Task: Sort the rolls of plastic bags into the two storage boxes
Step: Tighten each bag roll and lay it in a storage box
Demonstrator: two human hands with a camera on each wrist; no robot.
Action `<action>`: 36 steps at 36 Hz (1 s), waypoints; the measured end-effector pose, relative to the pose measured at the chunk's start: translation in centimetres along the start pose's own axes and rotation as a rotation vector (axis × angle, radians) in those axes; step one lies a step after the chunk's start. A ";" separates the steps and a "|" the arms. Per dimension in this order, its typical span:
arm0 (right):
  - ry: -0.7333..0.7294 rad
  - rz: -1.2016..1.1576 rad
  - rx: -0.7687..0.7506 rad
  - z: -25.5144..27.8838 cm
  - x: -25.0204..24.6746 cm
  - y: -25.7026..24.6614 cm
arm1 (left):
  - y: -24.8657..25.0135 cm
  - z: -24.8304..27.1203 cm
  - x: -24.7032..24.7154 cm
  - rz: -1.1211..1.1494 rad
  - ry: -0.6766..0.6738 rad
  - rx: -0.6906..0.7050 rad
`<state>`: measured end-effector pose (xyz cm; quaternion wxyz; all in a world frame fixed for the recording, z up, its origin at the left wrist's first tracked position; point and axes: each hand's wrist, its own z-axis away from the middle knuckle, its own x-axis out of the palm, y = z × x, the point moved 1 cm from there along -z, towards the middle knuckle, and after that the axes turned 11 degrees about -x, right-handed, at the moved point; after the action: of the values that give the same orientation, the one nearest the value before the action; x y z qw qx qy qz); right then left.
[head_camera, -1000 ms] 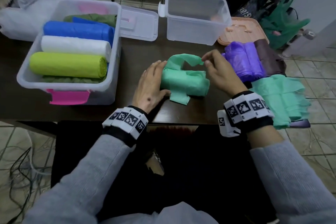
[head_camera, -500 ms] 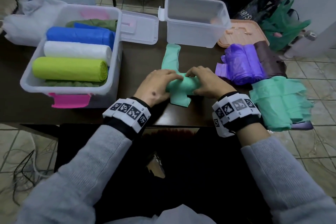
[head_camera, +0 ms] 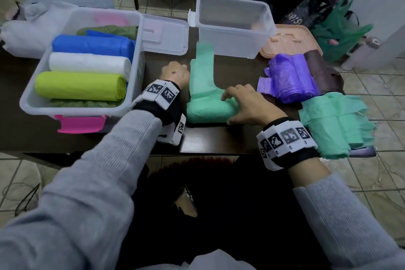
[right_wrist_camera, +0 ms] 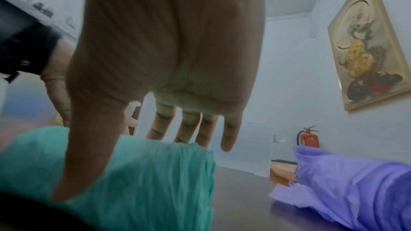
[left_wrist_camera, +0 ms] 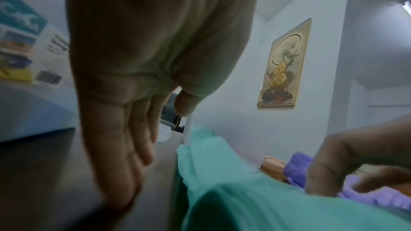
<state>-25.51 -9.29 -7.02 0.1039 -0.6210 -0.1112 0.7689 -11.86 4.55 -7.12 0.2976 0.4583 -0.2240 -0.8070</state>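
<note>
Partly unrolled mint-green roll (head_camera: 210,105): loose tail toward empty box (head_camera: 234,26), apparently crumpled.

My left hand (left_wrist_camera: 138,80) hangs from twelve o'clock, fingers straight, just beside the green roll (left_wrist_camera: 255,199) at five o'clock. My right hand (left_wrist_camera: 355,162) presses on it at four. A painting (left_wrist_camera: 284,66) hangs at two.
</note>
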 end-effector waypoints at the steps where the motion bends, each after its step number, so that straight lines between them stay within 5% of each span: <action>1: 0.008 0.059 -0.010 0.0 0.0 -0.2 | 0.0 -0.2 0.2 -0.023 -0.046 -0.023; 8: -0.050 0.082 -0.063 -0.8 0.9 -2.2 | 0.7 0.9 1.2 0.021 -0.382 -0.106; 14: -0.091 0.107 -0.080 -0.7 1.5 -3.2 | 0.8 0.8 1.8 0.051 -0.439 -0.163; 19: -0.140 0.105 -0.114 -0.4 2.3 -3.8 | 1.3 1.3 1.3 0.402 -0.527 -0.194; 30: -0.152 0.120 -0.124 -0.1 2.3 -4.5 | 4.1 0.0 -1.5 0.633 -0.210 0.050; 36: -0.164 0.106 -0.108 -0.2 2.6 -4.7 | 3.5 -0.3 -1.1 -0.159 0.297 0.297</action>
<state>-25.74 -3.99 -8.11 0.0200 -0.5658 -0.1275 0.8144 -10.18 2.72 -4.35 0.1922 0.6269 -0.2573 -0.7098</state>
